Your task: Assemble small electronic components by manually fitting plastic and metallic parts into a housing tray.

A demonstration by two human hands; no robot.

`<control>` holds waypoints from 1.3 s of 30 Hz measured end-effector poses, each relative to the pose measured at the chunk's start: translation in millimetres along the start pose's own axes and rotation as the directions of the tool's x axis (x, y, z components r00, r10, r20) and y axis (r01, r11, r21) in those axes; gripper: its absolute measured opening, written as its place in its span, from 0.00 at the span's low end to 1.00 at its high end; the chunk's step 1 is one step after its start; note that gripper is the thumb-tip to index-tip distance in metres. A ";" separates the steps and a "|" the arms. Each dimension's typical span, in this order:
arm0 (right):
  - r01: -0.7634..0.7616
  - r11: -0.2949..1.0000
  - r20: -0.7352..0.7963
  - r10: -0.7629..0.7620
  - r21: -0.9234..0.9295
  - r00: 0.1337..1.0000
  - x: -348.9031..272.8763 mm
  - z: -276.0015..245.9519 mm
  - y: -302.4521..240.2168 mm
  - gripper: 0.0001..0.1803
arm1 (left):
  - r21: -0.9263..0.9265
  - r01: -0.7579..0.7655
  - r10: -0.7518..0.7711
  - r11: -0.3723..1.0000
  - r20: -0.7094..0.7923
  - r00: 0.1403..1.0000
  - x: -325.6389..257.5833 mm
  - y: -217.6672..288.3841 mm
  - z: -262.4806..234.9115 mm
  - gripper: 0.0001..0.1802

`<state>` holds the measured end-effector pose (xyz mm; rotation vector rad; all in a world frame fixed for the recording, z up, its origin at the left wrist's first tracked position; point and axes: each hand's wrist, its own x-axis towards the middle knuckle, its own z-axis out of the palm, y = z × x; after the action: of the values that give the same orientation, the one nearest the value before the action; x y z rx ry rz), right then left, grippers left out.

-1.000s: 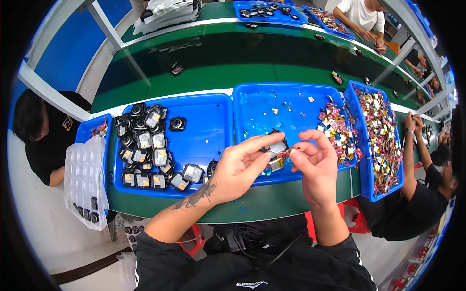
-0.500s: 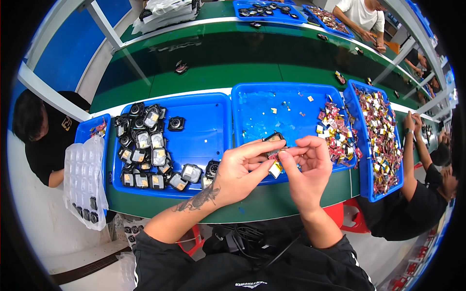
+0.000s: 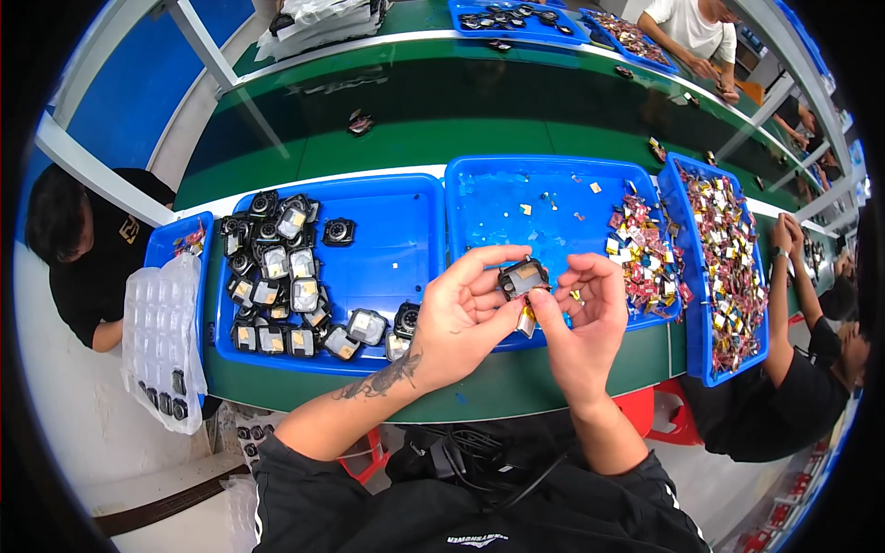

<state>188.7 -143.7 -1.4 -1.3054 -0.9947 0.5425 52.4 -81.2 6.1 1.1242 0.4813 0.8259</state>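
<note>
My left hand pinches a small black square module with a pale inset between thumb and fingers. My right hand meets it from the right, its thumb pressing up against the module's lower edge, where a small yellowish piece shows. Both hands hover over the front rim of the middle blue tray, which holds scattered scraps and a heap of small red and yellow parts at its right side.
A left blue tray carries several finished black modules. A right blue tray is full of red and yellow parts. A clear plastic blister sheet lies far left. People sit at left, right and at the far bench.
My hands have lowered slightly and turned the module, so its pale face now points up. My right hand's fingers have closed in under it.
</note>
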 end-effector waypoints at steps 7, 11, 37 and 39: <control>-0.093 0.994 0.097 0.088 0.053 0.991 3.8 -0.2 -1.0 0.24 | 0.008 -0.012 0.013 1.000 -0.050 0.999 0.2 -1.8 4.4 0.22; 0.027 0.996 0.217 -0.007 -0.090 0.976 13.1 1.7 1.9 0.24 | 0.068 -0.035 0.039 0.997 -0.055 0.998 0.2 -4.8 -4.9 0.22; 0.268 0.711 0.323 -0.060 -0.650 0.944 217.5 -35.2 19.4 0.09 | 0.940 0.149 0.220 0.307 -0.222 0.950 22.4 35.1 -119.7 0.22; 0.358 0.672 0.460 -0.030 -0.648 0.888 184.3 -58.7 0.4 0.05 | 0.308 0.096 -0.030 0.947 -0.211 0.977 30.0 43.2 -107.0 0.25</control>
<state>330.9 -25.3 54.9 -1.7796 -1.8214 0.2452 -19.3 14.0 7.4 1.3167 0.8413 0.8305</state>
